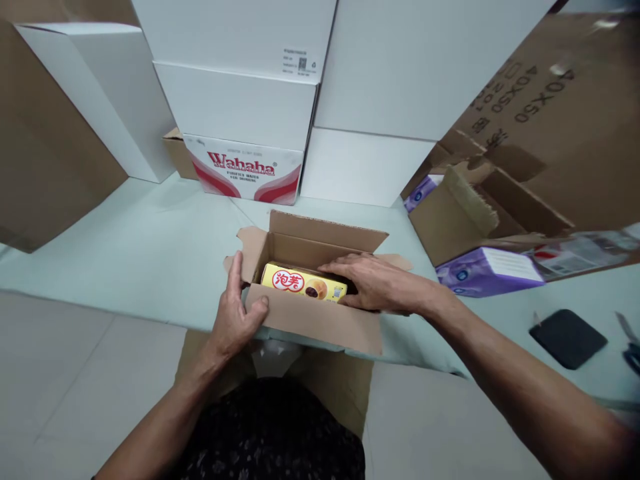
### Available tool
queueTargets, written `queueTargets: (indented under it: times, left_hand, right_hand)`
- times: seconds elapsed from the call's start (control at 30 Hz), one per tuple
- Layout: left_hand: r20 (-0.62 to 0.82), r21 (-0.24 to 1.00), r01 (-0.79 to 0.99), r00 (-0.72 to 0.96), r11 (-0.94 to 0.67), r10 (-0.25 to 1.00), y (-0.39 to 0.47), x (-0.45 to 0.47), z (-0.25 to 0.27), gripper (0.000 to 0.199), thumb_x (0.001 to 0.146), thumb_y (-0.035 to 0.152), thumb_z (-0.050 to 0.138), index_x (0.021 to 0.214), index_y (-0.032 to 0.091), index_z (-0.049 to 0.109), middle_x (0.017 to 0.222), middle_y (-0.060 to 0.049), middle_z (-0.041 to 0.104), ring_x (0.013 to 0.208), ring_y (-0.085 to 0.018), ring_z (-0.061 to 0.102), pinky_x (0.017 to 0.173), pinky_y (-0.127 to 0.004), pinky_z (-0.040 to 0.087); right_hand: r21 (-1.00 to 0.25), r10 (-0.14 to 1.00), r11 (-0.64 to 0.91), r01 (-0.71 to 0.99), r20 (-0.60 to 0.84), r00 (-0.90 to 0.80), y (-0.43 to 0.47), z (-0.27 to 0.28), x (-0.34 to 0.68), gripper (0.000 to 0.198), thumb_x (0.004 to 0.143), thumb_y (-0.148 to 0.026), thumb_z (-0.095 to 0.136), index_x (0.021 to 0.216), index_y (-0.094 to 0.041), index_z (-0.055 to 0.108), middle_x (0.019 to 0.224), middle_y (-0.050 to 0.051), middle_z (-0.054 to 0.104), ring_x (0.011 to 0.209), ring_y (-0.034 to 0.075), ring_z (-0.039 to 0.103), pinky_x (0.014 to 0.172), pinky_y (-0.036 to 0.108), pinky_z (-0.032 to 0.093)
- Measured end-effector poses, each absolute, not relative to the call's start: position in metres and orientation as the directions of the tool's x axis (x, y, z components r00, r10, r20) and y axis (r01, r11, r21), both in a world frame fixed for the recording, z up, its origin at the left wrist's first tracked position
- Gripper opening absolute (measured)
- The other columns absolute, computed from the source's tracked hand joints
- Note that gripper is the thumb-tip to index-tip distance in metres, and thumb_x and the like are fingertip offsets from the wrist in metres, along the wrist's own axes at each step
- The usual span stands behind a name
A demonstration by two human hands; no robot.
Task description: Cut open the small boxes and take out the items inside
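Observation:
An open brown cardboard box (315, 320) stands at the table's near edge with its flaps spread outward. Inside it lies a yellow cream puff box (305, 283) with red lettering and pictures of puffs. My left hand (237, 317) holds the cardboard box at its near left corner, the thumb on the front flap and the index finger stretched along the left flap. Reaching into the carton from the right, my right hand (367, 280) grips the right end of the cream puff box, fingers on its far side and thumb on the near side. The fingertips are partly hidden.
White cartons (375, 160) and a Wahaha water carton (245, 170) are stacked behind. To the right are another open carton (450, 217), a purple pack (485, 272), a black flat pad (569, 339) and scissors (631, 350). A big brown carton (45, 147) stands left.

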State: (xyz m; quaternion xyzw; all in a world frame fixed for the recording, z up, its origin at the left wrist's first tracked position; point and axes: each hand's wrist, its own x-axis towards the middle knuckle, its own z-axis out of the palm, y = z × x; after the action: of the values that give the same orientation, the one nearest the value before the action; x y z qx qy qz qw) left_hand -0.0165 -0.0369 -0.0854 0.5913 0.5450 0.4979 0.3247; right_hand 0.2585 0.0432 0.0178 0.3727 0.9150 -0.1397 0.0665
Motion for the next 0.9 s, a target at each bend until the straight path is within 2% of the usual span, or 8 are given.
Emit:
queueTargets:
  times: [0.1,0.3,0.43,0.53,0.63,0.73,0.8,0.9]
  left_hand:
    - [0.215,0.93,0.322,-0.092,-0.176,0.972,-0.038,-0.017,-0.085,0.097,0.085,0.042,0.063,0.166,0.011,0.019,0.156,-0.022,0.052,0.135,-0.039,0.059,0.109,-0.052,0.052]
    - [0.202,0.93,0.33,-0.095,-0.16,0.975,-0.035,-0.016,-0.084,0.098,0.085,0.044,0.063,0.166,0.013,0.019,0.164,-0.022,0.042,0.142,-0.041,0.052,0.114,-0.057,0.047]
    - [0.21,0.929,0.329,-0.092,-0.169,0.973,-0.033,-0.015,-0.085,0.096,0.086,0.044,0.063,0.166,0.015,0.019,0.166,-0.02,0.039,0.145,-0.041,0.049,0.117,-0.057,0.045]
    - [0.202,0.931,0.327,-0.091,-0.162,0.975,-0.034,-0.014,-0.085,0.095,0.086,0.041,0.064,0.167,0.017,0.019,0.168,-0.018,0.037,0.148,-0.04,0.045,0.118,-0.057,0.044]
    - [0.208,0.929,0.33,-0.098,-0.165,0.973,-0.034,-0.014,-0.084,0.095,0.085,0.039,0.064,0.167,0.018,0.02,0.17,-0.016,0.034,0.152,-0.039,0.04,0.121,-0.054,0.041]
    - [0.212,0.925,0.34,-0.103,-0.166,0.972,-0.034,-0.014,-0.084,0.095,0.084,0.037,0.064,0.166,0.016,0.021,0.169,-0.016,0.035,0.152,-0.038,0.041,0.122,-0.054,0.04]
    - [0.203,0.924,0.349,-0.104,-0.156,0.974,-0.034,-0.014,-0.083,0.095,0.084,0.037,0.064,0.166,0.016,0.021,0.169,-0.017,0.036,0.15,-0.039,0.043,0.121,-0.054,0.041]
    - [0.187,0.923,0.359,-0.102,-0.139,0.977,-0.034,-0.014,-0.082,0.096,0.084,0.038,0.063,0.166,0.015,0.02,0.168,-0.018,0.037,0.147,-0.039,0.048,0.119,-0.055,0.043]
  right_hand:
    - [-0.197,0.671,0.686,0.701,-0.2,-0.714,0.041,0.013,0.259,0.061,0.087,-0.029,0.068,0.146,-0.025,0.059,0.134,0.012,0.071,0.117,0.032,0.068,0.098,0.047,0.052]
    - [-0.067,0.821,0.561,0.825,-0.075,-0.565,0.031,0.002,0.258,0.047,0.096,-0.015,0.045,0.141,-0.017,0.058,0.135,0.016,0.067,0.102,0.028,0.071,0.08,0.039,0.053]
    - [-0.044,0.836,0.545,0.837,-0.056,-0.546,0.032,-0.006,0.252,0.044,0.097,-0.03,0.056,0.139,-0.017,0.056,0.134,0.016,0.067,0.101,0.029,0.07,0.075,0.037,0.052]
    - [-0.066,0.844,0.528,0.847,-0.072,-0.532,0.038,-0.011,0.248,0.048,0.093,-0.03,0.061,0.139,-0.017,0.054,0.124,0.016,0.072,0.099,0.03,0.071,0.074,0.035,0.052]
    - [-0.148,0.846,0.522,0.84,-0.036,-0.532,0.043,-0.013,0.248,0.046,0.092,-0.029,0.062,0.136,-0.018,0.057,0.125,0.015,0.073,0.104,0.03,0.07,0.081,0.037,0.054]
    - [-0.277,0.861,0.504,0.818,0.09,-0.5,0.039,-0.006,0.254,0.047,0.089,-0.03,0.064,0.135,-0.018,0.06,0.129,0.013,0.072,0.112,0.031,0.069,0.092,0.042,0.055]
    - [-0.387,0.881,0.473,0.792,0.198,-0.429,0.031,0.002,0.261,0.048,0.089,-0.035,0.067,0.134,-0.019,0.063,0.128,0.011,0.073,0.11,0.03,0.07,0.094,0.043,0.056]
    - [-0.592,0.918,0.388,0.706,0.314,-0.241,0.011,0.016,0.272,0.05,0.087,-0.045,0.073,0.13,-0.021,0.066,0.124,0.008,0.075,0.102,0.026,0.072,0.086,0.039,0.06]
